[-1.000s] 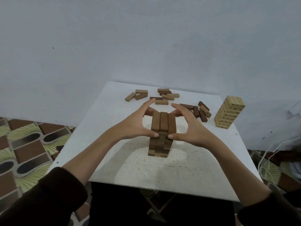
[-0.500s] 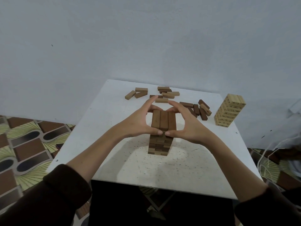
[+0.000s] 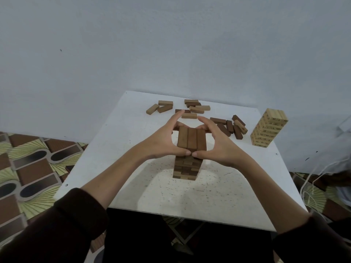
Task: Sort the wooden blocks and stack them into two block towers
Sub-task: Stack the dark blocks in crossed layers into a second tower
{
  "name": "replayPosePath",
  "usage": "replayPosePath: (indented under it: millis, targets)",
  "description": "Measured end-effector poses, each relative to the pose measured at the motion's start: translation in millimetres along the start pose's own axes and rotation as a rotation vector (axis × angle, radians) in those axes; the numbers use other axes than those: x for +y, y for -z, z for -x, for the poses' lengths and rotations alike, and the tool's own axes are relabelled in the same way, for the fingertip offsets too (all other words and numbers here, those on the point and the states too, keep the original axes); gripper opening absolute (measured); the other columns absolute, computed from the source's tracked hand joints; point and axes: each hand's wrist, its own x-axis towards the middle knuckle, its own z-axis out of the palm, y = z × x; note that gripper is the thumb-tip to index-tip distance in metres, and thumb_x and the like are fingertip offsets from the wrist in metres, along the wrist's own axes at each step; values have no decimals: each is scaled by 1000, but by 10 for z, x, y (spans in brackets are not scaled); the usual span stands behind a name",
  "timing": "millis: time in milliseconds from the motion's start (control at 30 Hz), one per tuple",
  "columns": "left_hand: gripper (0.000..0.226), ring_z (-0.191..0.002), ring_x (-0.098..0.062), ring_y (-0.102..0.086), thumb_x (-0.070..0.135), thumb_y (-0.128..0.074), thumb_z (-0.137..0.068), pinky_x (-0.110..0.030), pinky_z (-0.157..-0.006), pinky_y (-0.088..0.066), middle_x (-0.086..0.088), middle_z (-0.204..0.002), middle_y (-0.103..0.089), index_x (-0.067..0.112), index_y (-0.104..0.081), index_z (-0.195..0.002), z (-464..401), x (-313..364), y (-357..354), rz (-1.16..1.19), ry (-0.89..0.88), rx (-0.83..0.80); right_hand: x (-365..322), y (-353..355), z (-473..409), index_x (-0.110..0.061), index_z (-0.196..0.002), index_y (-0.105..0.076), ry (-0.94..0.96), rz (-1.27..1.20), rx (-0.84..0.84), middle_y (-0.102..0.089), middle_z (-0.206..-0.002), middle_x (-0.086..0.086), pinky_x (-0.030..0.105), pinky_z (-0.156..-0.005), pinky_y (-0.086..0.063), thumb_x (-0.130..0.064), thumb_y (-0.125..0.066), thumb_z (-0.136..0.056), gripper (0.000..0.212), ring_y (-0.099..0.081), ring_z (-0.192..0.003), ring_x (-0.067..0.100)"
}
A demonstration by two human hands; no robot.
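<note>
Left hand [image 3: 161,141] and right hand [image 3: 218,145] curled round dark tower [image 3: 190,149] top layer, thumbs pressing near face.

A single wide-angle head view looks forward and down from above the near edge of the white surface [image 3: 133,190], close over it, facing the pale wall [image 3: 171,44]; patterned floor [image 3: 28,158] curves at left, probably lens distortion.
</note>
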Motion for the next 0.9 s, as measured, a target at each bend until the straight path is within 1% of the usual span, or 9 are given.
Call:
replayPosePath:
  millis: [133,200,300,367,400,567,667,800,900]
  targets:
    - [113,-119,11,-38,25,-85,-68,-12,-102,-23,18,-127,-47,28,-6,-150,17,14,-12,36,-3,8,-3,2,6,-32,-145,-18,9,-14,1,-41,-126,-11,22,-99,-22,-22,-81,-73,96,-35,-121,6]
    - [122,-130,3,-28,54,-82,-59,-15,-105,-20,14,-144,-36,32,-4,-150,82,27,-2,71,16,-29,-16,9,33,-40,-141,-15,17,-55,-6,-38,-134,-11,18,-97,-21,-33,-82,-69,98,-33,-125,3]
    - [110,-137,1,-21,86,-51,-62,-15,-108,-20,15,-151,-25,30,-11,-148,93,158,-57,181,65,20,-61,-18,107,-43,-140,-16,-4,-187,31,-31,-147,-11,21,-104,-20,-54,-65,-74,83,-28,-134,3]
    - [74,-143,-9,-18,68,-23,-91,-28,-116,-16,7,-156,-21,21,-17,-148,149,149,-95,419,104,64,-61,-86,142,-33,-147,-17,-52,-305,88,-28,-152,-10,27,-111,-20,-64,-43,-84,75,-25,-139,6]
    - [70,-145,-10,-15,63,-11,-95,-30,-118,-12,5,-158,-19,20,-15,-150,156,96,-138,505,134,83,-54,-139,154,-30,-148,-17,-80,-369,120,-27,-154,-10,29,-114,-18,-68,-32,-83,77,-23,-141,8]
    - [116,-146,-11,-11,94,-13,-61,-39,-121,-5,4,-159,-15,23,-11,-153,220,-23,-366,579,169,88,-29,-391,143,-26,-149,-22,-168,-605,242,-23,-155,-10,38,-120,-12,-74,-17,-79,85,-18,-143,8]
    - [129,-146,-7,-9,102,-20,-46,-35,-120,-4,10,-159,-13,30,-7,-153,181,33,-429,619,152,97,-18,-482,111,-26,-130,-38,-174,-621,253,-32,-142,-16,43,-120,-13,-84,-15,-77,81,-24,-140,9]
    - [143,-142,-4,-15,105,-24,-32,-29,-116,-11,11,-158,-14,32,-4,-152,208,110,-443,624,144,96,-55,-534,123,-27,-148,-23,-180,-653,275,-28,-154,-4,43,-119,-14,-74,-12,-85,80,-22,-143,13]
    - [146,-143,-7,-16,105,-26,-28,-24,-108,-15,10,-158,-14,32,-1,-151,216,167,-452,637,142,101,-118,-531,155,-29,-151,-17,-184,-684,264,-24,-155,-8,40,-119,-15,-71,-13,-82,80,-22,-142,10]
